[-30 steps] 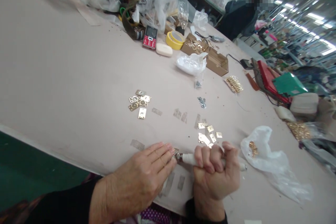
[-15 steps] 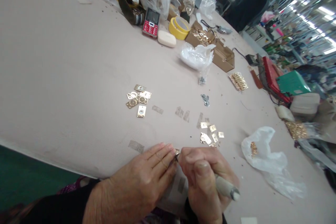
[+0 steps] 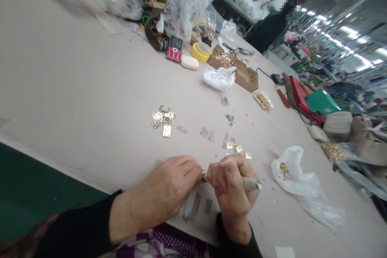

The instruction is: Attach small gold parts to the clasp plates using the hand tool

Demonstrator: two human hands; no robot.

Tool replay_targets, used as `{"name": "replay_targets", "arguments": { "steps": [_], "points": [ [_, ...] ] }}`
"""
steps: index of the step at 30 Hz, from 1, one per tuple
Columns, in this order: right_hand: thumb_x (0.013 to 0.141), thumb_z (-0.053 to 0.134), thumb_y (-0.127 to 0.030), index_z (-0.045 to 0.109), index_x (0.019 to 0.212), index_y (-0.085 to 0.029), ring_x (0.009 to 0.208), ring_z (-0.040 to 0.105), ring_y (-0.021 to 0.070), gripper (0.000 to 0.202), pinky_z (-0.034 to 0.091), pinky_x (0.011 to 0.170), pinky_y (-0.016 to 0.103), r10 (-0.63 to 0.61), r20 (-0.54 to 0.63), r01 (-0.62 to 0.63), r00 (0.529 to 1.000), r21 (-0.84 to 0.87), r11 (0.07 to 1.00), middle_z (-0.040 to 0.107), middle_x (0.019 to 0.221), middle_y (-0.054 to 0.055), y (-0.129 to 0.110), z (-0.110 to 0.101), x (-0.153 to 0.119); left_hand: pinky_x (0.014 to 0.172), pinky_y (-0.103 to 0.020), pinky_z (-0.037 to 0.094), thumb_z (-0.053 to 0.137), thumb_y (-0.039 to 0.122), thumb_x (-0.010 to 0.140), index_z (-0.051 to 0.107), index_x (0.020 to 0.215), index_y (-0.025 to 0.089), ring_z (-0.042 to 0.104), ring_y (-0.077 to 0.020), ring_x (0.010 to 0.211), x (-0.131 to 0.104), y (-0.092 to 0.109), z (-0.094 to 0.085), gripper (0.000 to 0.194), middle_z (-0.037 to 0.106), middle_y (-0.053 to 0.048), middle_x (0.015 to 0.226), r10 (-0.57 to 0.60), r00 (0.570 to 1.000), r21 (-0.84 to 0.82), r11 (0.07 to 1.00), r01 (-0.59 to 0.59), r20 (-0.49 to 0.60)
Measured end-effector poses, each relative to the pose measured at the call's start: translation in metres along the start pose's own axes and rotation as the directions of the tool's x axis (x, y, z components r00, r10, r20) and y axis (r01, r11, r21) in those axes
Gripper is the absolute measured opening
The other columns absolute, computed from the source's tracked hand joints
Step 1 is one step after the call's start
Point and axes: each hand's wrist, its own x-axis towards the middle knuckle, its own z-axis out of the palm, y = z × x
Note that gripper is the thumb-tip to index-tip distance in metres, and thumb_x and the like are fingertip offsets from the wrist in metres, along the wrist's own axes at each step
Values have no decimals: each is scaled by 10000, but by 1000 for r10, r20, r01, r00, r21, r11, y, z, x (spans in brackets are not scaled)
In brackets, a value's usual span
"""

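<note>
My right hand [image 3: 232,187] is closed around a pale-handled tool [image 3: 252,184] that looks like a screwdriver. Its handle end sticks out to the right, and its tip points left at my left fingertips. With its fingers bent together on the table, my left hand [image 3: 169,187] pins a small gold-coloured metal piece [image 3: 202,171], mostly hidden by the fingers. Beyond my right hand lie several small gold plates [image 3: 238,148], partly covered by the hand. Farther left is a pile of gold lock plates [image 3: 163,118], with a single rectangular plate [image 3: 166,131] in front.
A plastic bag with gold bits [image 3: 298,183] lies at the right. Small silver parts [image 3: 230,120], a white bag [image 3: 219,78], cardboard boxes [image 3: 246,76], yellow tape [image 3: 201,51] and a red phone [image 3: 174,48] are farther back. The table edge [image 3: 54,161] runs along the left front.
The view has shifted and tilted. My left fingers have curled more over the small piece. My right hand has turned slightly, still gripping the tool at the same spot.
</note>
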Motion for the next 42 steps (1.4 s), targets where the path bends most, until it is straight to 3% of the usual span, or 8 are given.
{"name": "replay_targets", "arguments": {
  "steps": [4,7,10,13,18,24,31,42],
  "points": [
    [966,516,-198,590,781,-179,408,309,56,201,317,413,190,-68,-95,78,993,100,992,312,517,-89,-11,-17,-1,1058,-364,471,445,76,977,541,1231,133,514,-216,1268,16,-13,2,277,626,-97,1225,148,980,52,986,-156,136],
    [961,498,-198,599,779,-186,391,300,62,209,322,406,197,-78,-129,97,989,143,985,287,503,-88,-26,-31,-7,998,-359,502,468,97,991,567,1150,147,571,-207,1157,20,-15,5,193,647,-76,1113,190,966,107,972,-210,174],
    [952,499,-191,598,759,-187,386,295,63,217,316,403,195,-81,-185,112,979,160,981,283,495,-85,-29,-39,-15,844,-393,554,505,121,977,583,985,141,609,-224,925,12,-3,7,81,635,-57,931,150,978,216,960,-178,143],
    [947,510,-204,596,739,-190,371,278,60,225,314,393,185,-72,-251,127,965,212,969,258,481,-92,-23,-41,-19,792,-415,567,481,123,978,599,969,133,613,-243,891,-4,18,12,119,636,-60,879,121,992,265,956,-125,32],
    [943,529,-280,596,742,-206,337,179,54,224,323,356,168,114,-349,50,930,426,903,211,449,-117,-8,-40,-14,928,-372,547,465,97,970,638,1019,127,618,-215,1006,-21,37,14,182,677,-73,1018,136,986,196,974,-115,-97],
    [844,660,-323,575,727,-212,394,48,63,182,300,341,155,430,-387,-52,815,692,720,135,487,-140,15,-37,1,1062,-426,483,471,221,989,614,1236,133,522,-265,1272,-15,22,10,298,616,-89,1327,129,991,254,958,-133,32],
    [885,577,-282,588,697,-197,412,24,75,207,280,347,157,521,-411,-59,748,741,668,119,490,-133,21,-31,6,1108,-386,415,464,242,1003,619,1243,139,504,-237,1303,-18,20,17,304,613,-83,1328,88,996,254,963,-86,3],
    [916,573,-284,619,741,-189,389,42,66,205,307,365,148,374,-400,-67,837,603,795,114,511,-124,22,-28,0,1146,-396,363,535,289,985,627,1234,106,505,-264,1323,-18,18,22,323,614,-127,1342,96,995,275,957,-93,0]
  ]
}}
